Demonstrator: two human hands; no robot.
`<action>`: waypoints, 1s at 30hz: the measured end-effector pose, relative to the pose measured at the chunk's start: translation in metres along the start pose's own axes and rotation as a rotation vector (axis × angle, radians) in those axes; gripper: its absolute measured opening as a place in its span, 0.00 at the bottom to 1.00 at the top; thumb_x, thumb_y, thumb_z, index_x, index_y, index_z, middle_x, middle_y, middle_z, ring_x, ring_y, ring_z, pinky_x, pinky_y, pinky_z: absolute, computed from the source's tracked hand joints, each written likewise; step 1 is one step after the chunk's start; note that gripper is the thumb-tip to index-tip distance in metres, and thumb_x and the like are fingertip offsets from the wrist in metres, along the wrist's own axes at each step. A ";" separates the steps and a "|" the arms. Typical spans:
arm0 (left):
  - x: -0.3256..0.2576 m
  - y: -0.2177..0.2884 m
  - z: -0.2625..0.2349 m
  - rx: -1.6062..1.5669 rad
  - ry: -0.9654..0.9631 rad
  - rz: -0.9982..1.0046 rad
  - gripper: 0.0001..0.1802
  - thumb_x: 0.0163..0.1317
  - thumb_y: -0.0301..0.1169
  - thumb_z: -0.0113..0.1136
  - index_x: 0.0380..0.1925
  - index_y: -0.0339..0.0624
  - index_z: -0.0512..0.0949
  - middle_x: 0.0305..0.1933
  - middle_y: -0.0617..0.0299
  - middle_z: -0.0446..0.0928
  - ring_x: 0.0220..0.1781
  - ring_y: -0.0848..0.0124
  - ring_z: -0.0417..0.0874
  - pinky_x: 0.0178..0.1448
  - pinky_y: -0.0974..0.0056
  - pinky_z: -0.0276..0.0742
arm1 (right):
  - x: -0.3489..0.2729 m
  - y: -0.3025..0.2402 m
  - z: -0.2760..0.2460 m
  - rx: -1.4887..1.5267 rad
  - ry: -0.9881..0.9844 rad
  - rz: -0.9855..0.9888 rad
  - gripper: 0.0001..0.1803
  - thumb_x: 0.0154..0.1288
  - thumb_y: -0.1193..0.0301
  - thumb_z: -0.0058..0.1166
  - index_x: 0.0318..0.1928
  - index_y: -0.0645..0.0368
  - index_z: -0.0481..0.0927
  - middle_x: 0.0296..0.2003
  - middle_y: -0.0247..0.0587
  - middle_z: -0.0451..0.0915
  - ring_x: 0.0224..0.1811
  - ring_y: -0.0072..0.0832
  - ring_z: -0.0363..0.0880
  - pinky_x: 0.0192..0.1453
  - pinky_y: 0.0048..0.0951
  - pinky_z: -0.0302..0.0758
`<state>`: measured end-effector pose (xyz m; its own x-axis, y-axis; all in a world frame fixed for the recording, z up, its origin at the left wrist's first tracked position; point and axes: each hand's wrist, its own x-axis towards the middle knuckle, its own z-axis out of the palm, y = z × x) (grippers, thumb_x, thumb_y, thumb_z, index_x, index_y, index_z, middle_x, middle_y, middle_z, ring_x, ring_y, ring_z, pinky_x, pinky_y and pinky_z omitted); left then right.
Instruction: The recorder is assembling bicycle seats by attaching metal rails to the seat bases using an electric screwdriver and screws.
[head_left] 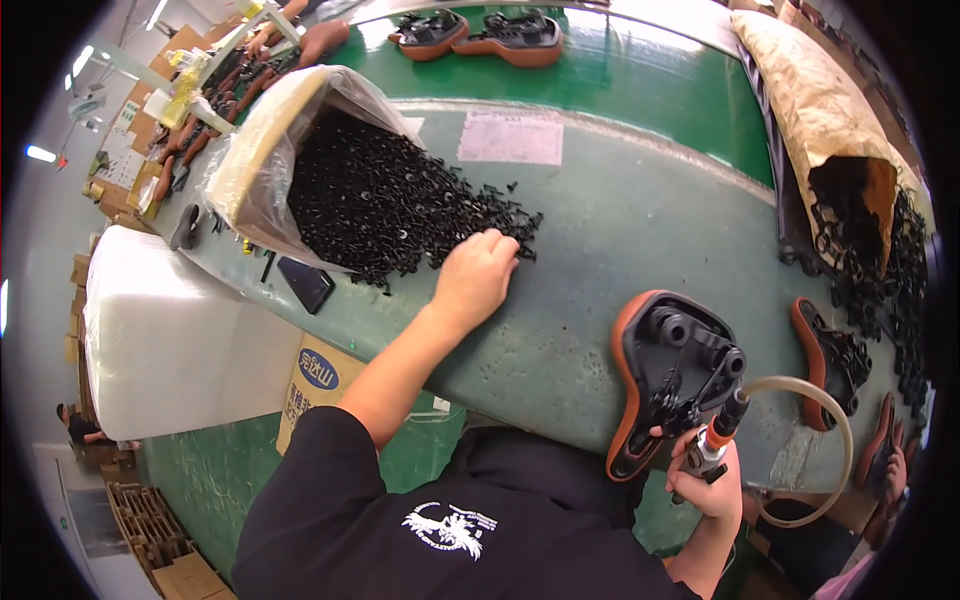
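My left hand point(478, 276) reaches to the near right edge of a pile of small black screws point(370, 195), fingers curled in and pressed together; whatever lies between the fingertips is hidden. The screws spill onto the bench from a tipped box lined with clear plastic point(255, 165). My right hand point(718, 490) is wrapped around an air screwdriver point(706, 455) with an orange ring and a pale hose point(845, 430). Just beyond that hand, a bicycle saddle point(628, 345) lies underside up at the bench's front edge, showing brown sides, a black base and springs.
More saddles point(510, 42) rest on the green surface at the back, and others point(815, 360) lie at right. A paper sack point(820, 90) spills black parts. A phone point(305, 285) and a paper sheet point(511, 137) lie on the bench. Another person's hand point(897, 470) shows at far right.
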<state>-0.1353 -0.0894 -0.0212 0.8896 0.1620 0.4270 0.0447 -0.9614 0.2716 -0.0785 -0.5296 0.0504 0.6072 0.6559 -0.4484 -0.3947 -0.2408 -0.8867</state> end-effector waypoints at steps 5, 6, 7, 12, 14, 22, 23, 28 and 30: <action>0.009 -0.010 0.001 0.038 0.024 0.033 0.06 0.60 0.27 0.69 0.34 0.42 0.80 0.36 0.56 0.78 0.41 0.53 0.83 0.45 0.50 0.81 | -0.038 -0.005 -0.011 -0.040 0.144 -0.098 0.20 0.48 0.83 0.62 0.45 0.65 0.75 0.39 0.57 0.86 0.25 0.24 0.83 0.31 0.23 0.78; 0.011 -0.011 0.002 0.054 0.016 0.070 0.05 0.59 0.27 0.70 0.32 0.43 0.81 0.35 0.57 0.77 0.40 0.54 0.83 0.45 0.50 0.81 | -0.044 -0.019 -0.005 0.009 0.220 -0.169 0.19 0.50 0.83 0.63 0.45 0.66 0.77 0.40 0.63 0.87 0.26 0.23 0.83 0.33 0.21 0.78; 0.012 -0.010 0.002 0.029 0.050 0.073 0.04 0.58 0.27 0.70 0.30 0.44 0.82 0.35 0.58 0.77 0.40 0.55 0.83 0.44 0.51 0.81 | -0.048 -0.028 -0.005 0.050 0.207 -0.261 0.20 0.52 0.82 0.64 0.46 0.66 0.76 0.47 0.74 0.83 0.26 0.23 0.84 0.32 0.21 0.78; 0.009 -0.010 0.002 -0.015 -0.031 -0.062 0.04 0.60 0.26 0.71 0.33 0.42 0.85 0.38 0.57 0.81 0.45 0.53 0.85 0.48 0.52 0.82 | -0.051 -0.057 0.000 0.209 0.082 -0.700 0.20 0.57 0.78 0.65 0.46 0.61 0.70 0.63 0.91 0.71 0.27 0.30 0.86 0.31 0.30 0.83; 0.010 -0.010 0.001 -0.069 0.026 -0.046 0.03 0.61 0.25 0.71 0.33 0.42 0.85 0.36 0.56 0.82 0.41 0.53 0.85 0.45 0.54 0.83 | -0.044 -0.059 0.005 0.226 0.050 -0.791 0.19 0.59 0.78 0.64 0.46 0.60 0.69 0.66 0.89 0.70 0.27 0.30 0.85 0.33 0.31 0.83; -0.001 0.080 -0.030 -1.366 -0.091 -0.596 0.07 0.80 0.31 0.60 0.42 0.39 0.78 0.38 0.59 0.84 0.33 0.73 0.84 0.40 0.66 0.82 | 0.001 -0.081 0.054 0.305 0.016 -1.191 0.19 0.67 0.78 0.61 0.53 0.55 0.68 0.56 0.66 0.79 0.29 0.31 0.84 0.40 0.36 0.84; -0.001 0.107 -0.033 -1.585 -0.195 -0.691 0.07 0.81 0.30 0.58 0.43 0.39 0.78 0.40 0.58 0.84 0.33 0.72 0.84 0.41 0.66 0.82 | -0.001 -0.087 0.060 0.297 0.043 -1.218 0.19 0.69 0.78 0.59 0.55 0.54 0.67 0.47 0.52 0.78 0.30 0.32 0.85 0.41 0.38 0.85; -0.030 0.169 -0.032 -2.245 -0.684 -0.841 0.12 0.81 0.28 0.57 0.58 0.35 0.82 0.43 0.59 0.84 0.39 0.70 0.86 0.47 0.63 0.85 | 0.006 -0.092 0.062 0.257 -0.053 -1.263 0.18 0.67 0.76 0.61 0.53 0.54 0.69 0.44 0.42 0.78 0.29 0.27 0.84 0.39 0.32 0.87; -0.032 0.177 -0.027 -2.271 -0.689 -0.720 0.11 0.81 0.27 0.58 0.56 0.34 0.83 0.43 0.58 0.84 0.40 0.70 0.86 0.48 0.64 0.85 | 0.003 -0.091 0.060 0.231 -0.048 -1.285 0.18 0.67 0.76 0.61 0.53 0.54 0.69 0.44 0.42 0.77 0.29 0.27 0.85 0.40 0.32 0.88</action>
<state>-0.1677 -0.2583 0.0363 0.9389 -0.2945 -0.1782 0.3439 0.8217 0.4545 -0.0820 -0.4622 0.1366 0.6131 0.3500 0.7083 0.3339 0.6977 -0.6338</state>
